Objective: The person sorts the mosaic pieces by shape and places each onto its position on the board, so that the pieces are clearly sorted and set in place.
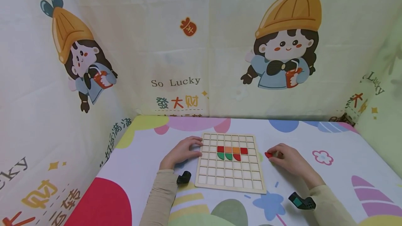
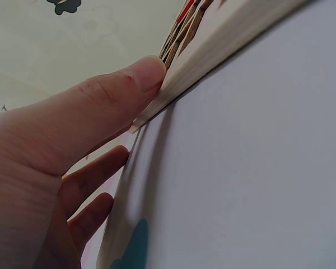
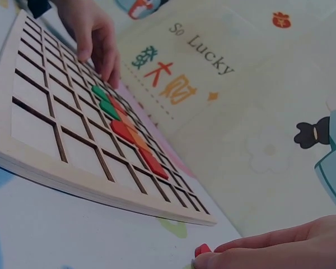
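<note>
A wooden grid board [image 1: 230, 175] lies on the table. In one of its rows sit red and orange square tiles [image 1: 232, 150]. Directly below them are two green quarter-round tiles [image 1: 228, 156] and a red quarter-round tile [image 1: 237, 157]. My left hand [image 1: 182, 152] rests at the board's left edge, thumb [image 2: 143, 75] against the side and fingers loosely extended. To the right of the board, my right hand [image 1: 287, 159] pinches a small red tile [image 1: 268, 155] between thumb and fingers, close over the table. The fingers partly hide this tile's shape.
A patterned cloth [image 1: 150, 187] with printed shapes covers the table. Behind it hangs a curtain [image 1: 226, 97] with cartoon figures and lettering. Each wrist carries a small black device, the left one [image 1: 184, 177] near the board's lower left corner.
</note>
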Demonstrator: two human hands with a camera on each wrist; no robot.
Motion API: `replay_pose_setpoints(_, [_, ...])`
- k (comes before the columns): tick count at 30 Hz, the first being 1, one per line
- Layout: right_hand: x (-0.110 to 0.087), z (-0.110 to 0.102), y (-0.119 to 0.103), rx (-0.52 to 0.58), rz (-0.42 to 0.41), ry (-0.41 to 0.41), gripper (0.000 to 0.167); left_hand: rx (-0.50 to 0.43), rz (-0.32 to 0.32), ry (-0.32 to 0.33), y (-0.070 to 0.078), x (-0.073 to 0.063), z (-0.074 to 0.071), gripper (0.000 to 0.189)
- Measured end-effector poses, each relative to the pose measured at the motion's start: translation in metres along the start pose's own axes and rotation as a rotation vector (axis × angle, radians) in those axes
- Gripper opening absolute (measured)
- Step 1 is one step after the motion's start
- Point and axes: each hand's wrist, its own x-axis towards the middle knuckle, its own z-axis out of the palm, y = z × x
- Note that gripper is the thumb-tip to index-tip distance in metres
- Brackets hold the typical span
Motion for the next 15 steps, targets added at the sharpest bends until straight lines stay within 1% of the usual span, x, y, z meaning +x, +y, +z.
replay_pose_setpoints(7, [0.001,0.0011,0.0012,0.003,0.017,-0.001,0.029,0.001,-0.009,-0.003,0.0003,-0.0003,0.0001,0.035])
replay_pose_setpoints(12, [0.0018,0.0019,0.0035,0.0,0.014,0.0,0.026,0.003,0.007,-0.002,0.0017,-0.0005,-0.001,0.035])
replay_pose_setpoints(15, [0.0016,0.0021,0.0041,0.006,0.009,0.002,0.028,0.005,0.014,-0.001,0.0024,-0.0005,-0.0014,0.035])
